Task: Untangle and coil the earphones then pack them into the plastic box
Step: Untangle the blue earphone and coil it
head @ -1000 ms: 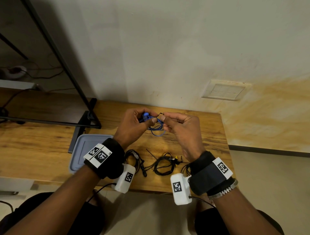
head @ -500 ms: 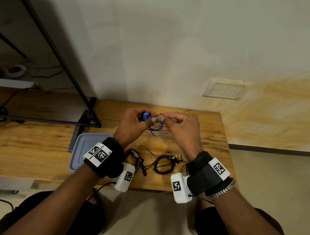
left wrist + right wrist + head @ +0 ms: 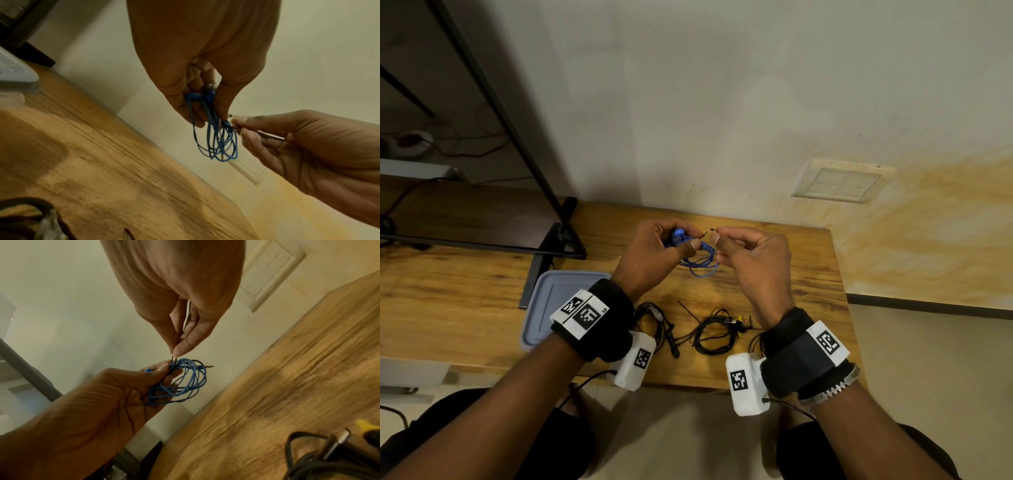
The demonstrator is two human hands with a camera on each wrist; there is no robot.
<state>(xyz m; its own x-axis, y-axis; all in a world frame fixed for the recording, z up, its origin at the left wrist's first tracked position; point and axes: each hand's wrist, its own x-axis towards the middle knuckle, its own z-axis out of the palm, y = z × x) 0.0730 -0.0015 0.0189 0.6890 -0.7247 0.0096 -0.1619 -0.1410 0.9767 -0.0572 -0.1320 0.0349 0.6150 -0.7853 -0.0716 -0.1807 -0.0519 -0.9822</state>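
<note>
The blue earphones [image 3: 697,255] are being held in the air above the wooden table [image 3: 465,291], near its far edge by the wall. The coiled bundle is being gripped by the left hand [image 3: 654,255], its fingers and thumb curled around the top of the loops, with a blue earbud [image 3: 678,233] showing at the fingertips. In the right wrist view, the loops are being seen hanging below that grip, the metal jack plug [image 3: 208,366] projecting to one side. A thin black tie [image 3: 173,359] at the coil is being pinched between thumb and forefinger of the right hand [image 3: 755,260]; its remaining fingers are being kept loosely curled. The plastic box [image 3: 551,308], lid on, is being left on the table beside the left wrist. 2 black earphone bundles [image 3: 714,334] are lying on the table near its front edge, between the wrists.
</note>
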